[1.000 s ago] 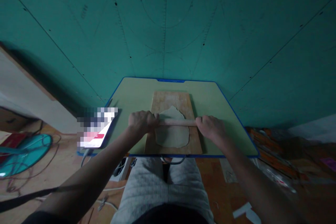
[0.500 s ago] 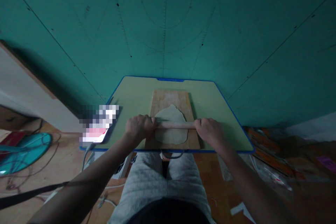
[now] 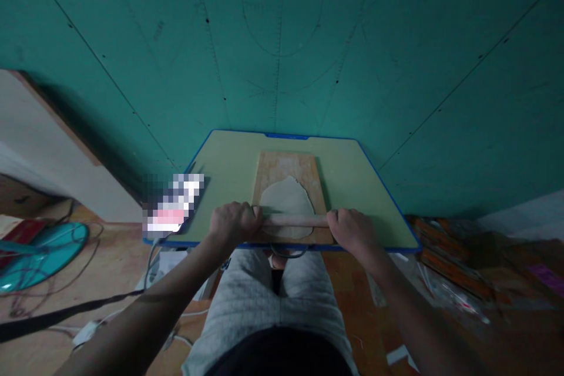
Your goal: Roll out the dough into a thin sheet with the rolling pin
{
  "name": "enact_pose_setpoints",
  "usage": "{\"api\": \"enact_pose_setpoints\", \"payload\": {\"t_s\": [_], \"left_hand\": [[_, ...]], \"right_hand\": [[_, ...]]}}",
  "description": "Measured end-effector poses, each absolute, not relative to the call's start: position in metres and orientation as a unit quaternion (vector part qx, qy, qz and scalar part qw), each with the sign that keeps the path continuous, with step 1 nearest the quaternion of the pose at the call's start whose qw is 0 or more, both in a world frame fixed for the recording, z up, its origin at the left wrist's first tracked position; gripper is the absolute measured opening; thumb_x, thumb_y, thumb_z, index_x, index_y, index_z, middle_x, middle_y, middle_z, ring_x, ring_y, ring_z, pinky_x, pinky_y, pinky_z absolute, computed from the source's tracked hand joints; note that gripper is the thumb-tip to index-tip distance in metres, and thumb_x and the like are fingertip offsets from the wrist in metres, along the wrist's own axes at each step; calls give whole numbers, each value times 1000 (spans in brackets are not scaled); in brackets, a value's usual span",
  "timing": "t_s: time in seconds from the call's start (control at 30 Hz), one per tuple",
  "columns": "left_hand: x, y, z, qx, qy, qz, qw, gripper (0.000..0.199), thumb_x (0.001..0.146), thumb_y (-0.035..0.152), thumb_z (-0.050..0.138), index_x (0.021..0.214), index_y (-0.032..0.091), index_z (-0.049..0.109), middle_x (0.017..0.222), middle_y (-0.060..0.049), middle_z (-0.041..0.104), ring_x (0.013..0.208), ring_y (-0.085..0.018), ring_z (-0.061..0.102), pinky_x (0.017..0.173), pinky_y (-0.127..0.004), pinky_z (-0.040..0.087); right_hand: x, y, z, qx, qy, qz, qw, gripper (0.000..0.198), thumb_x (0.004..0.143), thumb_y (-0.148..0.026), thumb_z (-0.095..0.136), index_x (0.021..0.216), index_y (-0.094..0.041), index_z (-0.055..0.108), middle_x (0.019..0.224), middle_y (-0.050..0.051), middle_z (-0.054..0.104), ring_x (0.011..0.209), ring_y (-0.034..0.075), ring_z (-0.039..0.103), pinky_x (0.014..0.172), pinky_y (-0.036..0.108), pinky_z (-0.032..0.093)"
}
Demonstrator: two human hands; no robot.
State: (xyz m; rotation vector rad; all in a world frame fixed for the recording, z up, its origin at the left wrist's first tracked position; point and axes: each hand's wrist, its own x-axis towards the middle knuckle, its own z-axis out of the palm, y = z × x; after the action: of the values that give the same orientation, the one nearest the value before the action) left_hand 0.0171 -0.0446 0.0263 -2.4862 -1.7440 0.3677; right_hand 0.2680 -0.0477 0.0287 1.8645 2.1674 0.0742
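Note:
A pale wooden rolling pin (image 3: 295, 221) lies crosswise over a flat sheet of dough (image 3: 286, 197), near the dough's front end. My left hand (image 3: 235, 220) is closed around the pin's left end. Its right end is in the closed grip of my right hand (image 3: 351, 226). The dough is thin and roughly oval, with a small uneven point at its far edge. Under it is a wooden cutting board (image 3: 288, 161), dusted whitish towards the back. The pin hides a strip of dough.
The board rests on a small pale-green table (image 3: 352, 170) with a blue rim. A blurred-out lit screen (image 3: 176, 205) with a cable stands at its left edge. A green wall (image 3: 282, 41) rises behind. Cables and a turquoise round object (image 3: 48, 255) lie on the floor at left.
Both hands have drawn the rolling pin towards me, from the dough's middle part to nearer its front edge. The view has shifted slightly.

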Motion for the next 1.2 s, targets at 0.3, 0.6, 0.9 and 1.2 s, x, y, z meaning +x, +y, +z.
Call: {"api": "enact_pose_setpoints", "payload": {"t_s": [0.3, 0.6, 0.9, 1.2], "left_hand": [[12, -65, 25, -821, -555, 126, 46, 31, 92, 11, 39, 107, 16, 66, 85, -17, 70, 78, -34, 69, 56, -40, 53], [12, -68, 27, -821, -553, 133, 41, 32, 91, 9, 38, 107, 16, 65, 88, -18, 69, 80, -34, 69, 58, -39, 53], [-16, -53, 18, -794, -598, 79, -76, 24, 91, 22, 40, 92, 17, 64, 79, -11, 66, 68, -23, 65, 61, -31, 49], [-76, -44, -5, -723, -675, -128, -74, 26, 71, 16, 49, 93, 15, 62, 80, -9, 66, 75, -23, 63, 64, -29, 48]], "right_hand": [[266, -63, 23, 691, 715, -15, 102, 42, 96, -23, 34, 93, -12, 74, 93, 19, 74, 85, 26, 70, 70, 30, 46], [264, -65, 25, 697, 708, -27, 108, 48, 98, -27, 28, 93, -15, 74, 95, 17, 74, 88, 27, 70, 71, 31, 46], [288, -57, 30, 662, 748, -46, 4, 38, 96, -21, 32, 109, -17, 68, 91, 12, 74, 84, 23, 69, 68, 27, 46], [232, -70, 2, 492, 852, -43, -176, 40, 93, -27, 46, 129, -18, 59, 141, 13, 54, 128, 26, 51, 102, 40, 45]]}}
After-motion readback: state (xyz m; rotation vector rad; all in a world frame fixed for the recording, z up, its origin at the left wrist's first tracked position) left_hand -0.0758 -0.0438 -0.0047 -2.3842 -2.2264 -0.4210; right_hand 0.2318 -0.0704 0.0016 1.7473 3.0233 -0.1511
